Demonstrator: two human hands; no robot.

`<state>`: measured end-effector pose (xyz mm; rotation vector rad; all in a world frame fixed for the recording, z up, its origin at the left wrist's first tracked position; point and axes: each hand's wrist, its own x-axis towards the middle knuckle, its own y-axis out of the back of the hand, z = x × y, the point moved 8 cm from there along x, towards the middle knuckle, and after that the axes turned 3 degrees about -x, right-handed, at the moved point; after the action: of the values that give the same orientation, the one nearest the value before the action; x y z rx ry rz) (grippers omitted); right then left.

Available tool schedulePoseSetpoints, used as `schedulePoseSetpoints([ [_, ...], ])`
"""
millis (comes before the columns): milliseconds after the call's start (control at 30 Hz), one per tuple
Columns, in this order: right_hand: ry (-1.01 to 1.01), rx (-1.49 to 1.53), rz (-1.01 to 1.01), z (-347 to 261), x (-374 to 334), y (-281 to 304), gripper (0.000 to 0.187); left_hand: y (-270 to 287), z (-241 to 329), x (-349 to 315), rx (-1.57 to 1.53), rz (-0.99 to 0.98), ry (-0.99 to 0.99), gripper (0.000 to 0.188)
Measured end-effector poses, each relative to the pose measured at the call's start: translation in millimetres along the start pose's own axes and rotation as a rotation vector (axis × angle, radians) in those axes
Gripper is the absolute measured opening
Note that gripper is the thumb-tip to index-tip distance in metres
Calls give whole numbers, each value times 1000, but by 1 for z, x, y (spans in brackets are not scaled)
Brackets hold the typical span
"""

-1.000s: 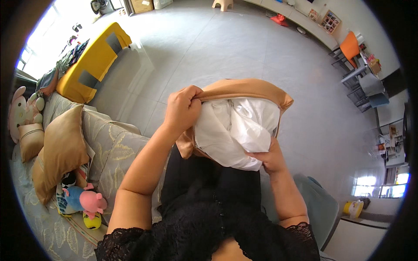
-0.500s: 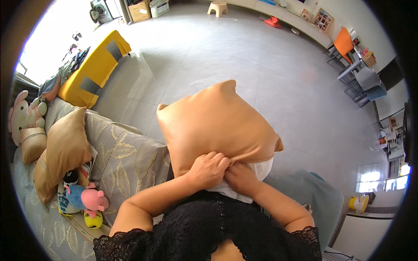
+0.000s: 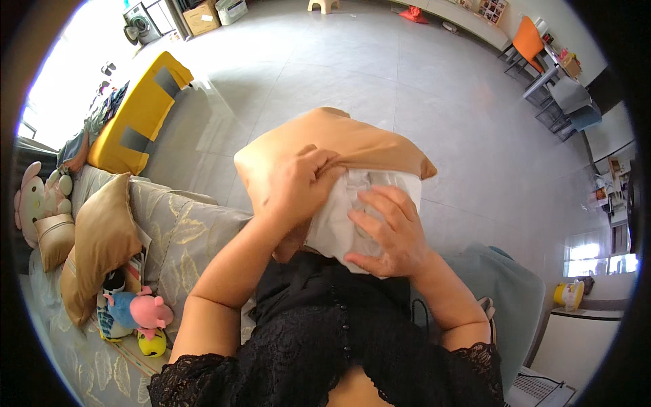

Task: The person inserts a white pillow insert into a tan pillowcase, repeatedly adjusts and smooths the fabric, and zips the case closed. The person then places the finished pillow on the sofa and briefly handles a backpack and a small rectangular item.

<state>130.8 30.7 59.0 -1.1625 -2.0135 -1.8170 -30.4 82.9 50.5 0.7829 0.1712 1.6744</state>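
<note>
Using hands (image 3: pixel 298 188) (image 3: pixel 399 239): left gripping tan cover (image 3: pixel 325 136), right over white insert (image 3: pixel 332 227)

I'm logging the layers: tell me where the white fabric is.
Just right of centre in the head view, the white fabric shows below the edge of the tan cover, partly hidden by the right hand.

room ahead over floor (image 3: pixel 325 74), cushions (image 3: pixel 105 220) obstructing left side
</note>
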Motion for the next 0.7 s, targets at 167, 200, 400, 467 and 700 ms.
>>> schedulePoseSetpoints([
  [167,-233,-219,-410,36,-51,-52,77,-31,7,-20,52,-198,9,13],
  [200,-255,-273,-476,41,-73,-70,77,-51,2,-43,25,-238,-124,12],
  [400,-221,-192,-107,37,-162,-103,55,-97,40,-110,21,-642,-310,20],
  [467,-394,-3,-158,35,-146,-103,51,-87,40,-81,-349,-978,-225,35],
  [700,-298,9,-304,30,-135,-111,59,-29,-80,113,-80,-564,633,63],
])
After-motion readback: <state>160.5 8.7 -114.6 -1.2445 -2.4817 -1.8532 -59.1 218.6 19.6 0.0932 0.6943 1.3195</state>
